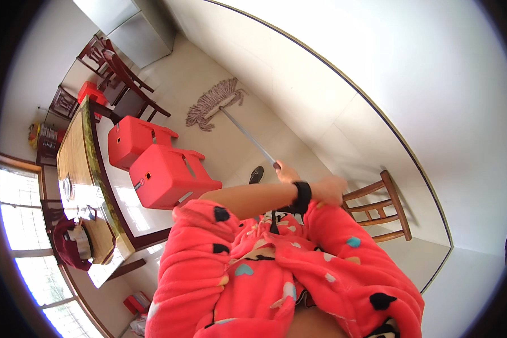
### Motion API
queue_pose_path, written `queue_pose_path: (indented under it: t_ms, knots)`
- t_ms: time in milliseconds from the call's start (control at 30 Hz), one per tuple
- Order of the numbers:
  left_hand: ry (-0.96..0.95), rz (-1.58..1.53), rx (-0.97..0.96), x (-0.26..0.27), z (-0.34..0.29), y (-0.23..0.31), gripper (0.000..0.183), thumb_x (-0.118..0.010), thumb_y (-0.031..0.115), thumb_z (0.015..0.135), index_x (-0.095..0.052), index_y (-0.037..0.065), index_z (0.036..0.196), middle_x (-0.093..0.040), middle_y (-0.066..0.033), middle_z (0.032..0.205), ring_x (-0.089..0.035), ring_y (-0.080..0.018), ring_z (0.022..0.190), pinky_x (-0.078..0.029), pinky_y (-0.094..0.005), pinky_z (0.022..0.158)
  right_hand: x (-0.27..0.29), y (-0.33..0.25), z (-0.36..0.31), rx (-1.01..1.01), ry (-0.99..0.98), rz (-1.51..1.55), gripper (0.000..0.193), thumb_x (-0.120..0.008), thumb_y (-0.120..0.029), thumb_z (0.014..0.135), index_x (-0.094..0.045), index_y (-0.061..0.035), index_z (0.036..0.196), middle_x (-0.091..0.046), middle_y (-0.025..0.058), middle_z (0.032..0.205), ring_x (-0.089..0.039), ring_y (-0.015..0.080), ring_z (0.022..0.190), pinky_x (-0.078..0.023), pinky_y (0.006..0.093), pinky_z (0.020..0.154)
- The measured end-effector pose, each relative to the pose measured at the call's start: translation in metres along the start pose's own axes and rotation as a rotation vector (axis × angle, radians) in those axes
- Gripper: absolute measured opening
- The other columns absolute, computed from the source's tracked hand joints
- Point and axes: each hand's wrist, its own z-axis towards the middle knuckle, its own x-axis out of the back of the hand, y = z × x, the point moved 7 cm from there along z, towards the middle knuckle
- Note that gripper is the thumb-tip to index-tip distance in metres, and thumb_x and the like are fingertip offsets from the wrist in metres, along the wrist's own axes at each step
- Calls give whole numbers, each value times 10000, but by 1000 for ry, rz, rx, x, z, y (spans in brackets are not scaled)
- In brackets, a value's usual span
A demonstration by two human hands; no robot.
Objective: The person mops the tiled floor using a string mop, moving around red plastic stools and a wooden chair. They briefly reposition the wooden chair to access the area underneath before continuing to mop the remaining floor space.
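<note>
Pink sleeves raised, left hand (328, 190) crossing over right hand (286, 172), fingers clamped on mop handle (248, 135)

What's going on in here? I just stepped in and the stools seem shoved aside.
A person in a pink fleece top is mopping the pale tiled floor. Both hands grip the metal mop handle: the left hand, with a black wristband, crosses over the right hand. The stringy mop head lies flat on the tiles near two red plastic stools beside the long table.
</note>
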Motion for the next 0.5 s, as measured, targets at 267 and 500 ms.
queue_pose_path:
  t_ms: [267,500]
  knots:
    - [608,595,-1084,-115,-11,146,102,-571,171,681,-509,101,640,-492,-20,674,-516,-175,672,-386,-305,599,57,129,-110,147,-111,24,407,-431,-309,859,-425,-186,1246,-576,247,1018,-535,449,941,-419,505,799]
    - [374,221,-942,-135,-20,191,229,-582,181,686,-512,24,836,-493,-79,838,-497,-220,839,-392,-307,715,91,193,-170,8,-55,-37,445,-466,-344,847,-458,-187,1263,-595,207,1049,-558,408,953,-438,465,809]
